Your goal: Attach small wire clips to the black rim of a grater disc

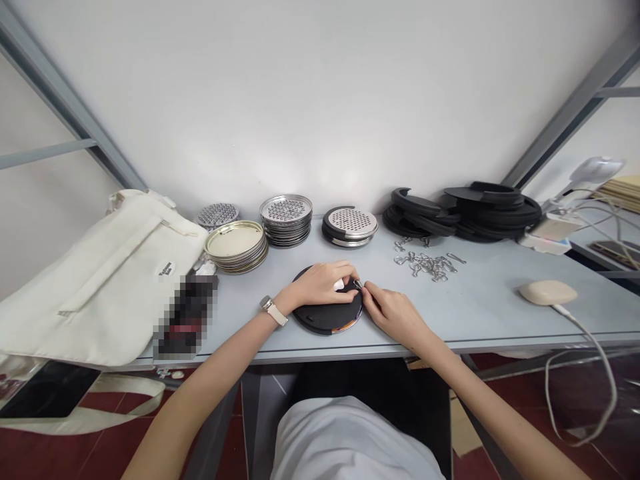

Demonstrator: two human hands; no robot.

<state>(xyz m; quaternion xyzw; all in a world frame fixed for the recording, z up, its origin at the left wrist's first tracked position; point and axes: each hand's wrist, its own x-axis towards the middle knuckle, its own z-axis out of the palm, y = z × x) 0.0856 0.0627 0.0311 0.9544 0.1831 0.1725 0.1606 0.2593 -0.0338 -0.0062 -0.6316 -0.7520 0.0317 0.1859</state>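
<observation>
A round black disc lies flat on the table near its front edge, with a strip of orange and metal showing along its lower right rim. My left hand rests over the disc, fingers curled and closed on its upper right part. Something small and white shows between those fingers; its kind is unclear. At the disc's right edge my right hand pinches a small metal clip, whose end points toward my left fingers.
Behind the disc stand stacked gold lids, perforated metal grater discs and a partly covered disc. Farther right are black plastic rings, loose metal clips and a corded beige device. A white bag occupies the left.
</observation>
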